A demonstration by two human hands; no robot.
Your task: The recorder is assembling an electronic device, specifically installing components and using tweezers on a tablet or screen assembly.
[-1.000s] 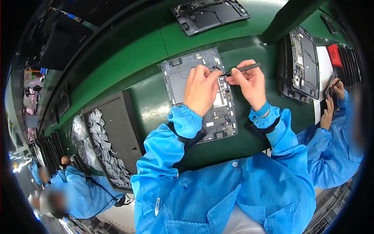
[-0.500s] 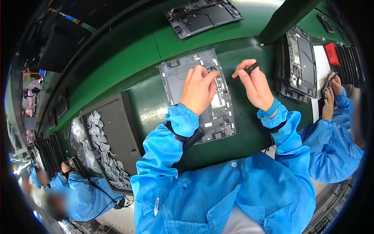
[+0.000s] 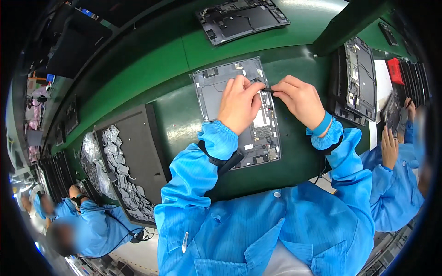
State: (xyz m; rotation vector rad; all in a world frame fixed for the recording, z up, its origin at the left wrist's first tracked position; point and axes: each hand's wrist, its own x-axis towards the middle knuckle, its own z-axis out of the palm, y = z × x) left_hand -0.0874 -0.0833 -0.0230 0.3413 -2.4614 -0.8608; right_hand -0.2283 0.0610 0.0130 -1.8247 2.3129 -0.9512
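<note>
An opened grey laptop or tablet chassis (image 3: 251,133) lies on the green bench in front of me, with small boards and parts along its right side. My left hand (image 3: 239,103) rests over its upper middle, thumb and forefinger pinched together near the right edge. Whatever those fingertips hold is hidden. From the right, my right hand (image 3: 299,99) reaches to the same edge, its fingers closed on a slim black tool (image 3: 268,89). The tool's tip meets the left fingertips; its exact kind cannot be made out.
A black foam-lined tray (image 3: 142,138) with crumpled grey pieces (image 3: 117,161) stands at left, beside clear plastic wrap (image 3: 94,161). Another opened chassis (image 3: 244,20) lies at the back. Stacked chassis (image 3: 359,78), a dark post (image 3: 347,23) and a co-worker's hand (image 3: 390,149) are at right.
My right hand has moved left and turned, bringing the black tool from beside its wrist side to the left fingertips. The left hand has barely moved. At right, the co-worker's hands have moved apart.
</note>
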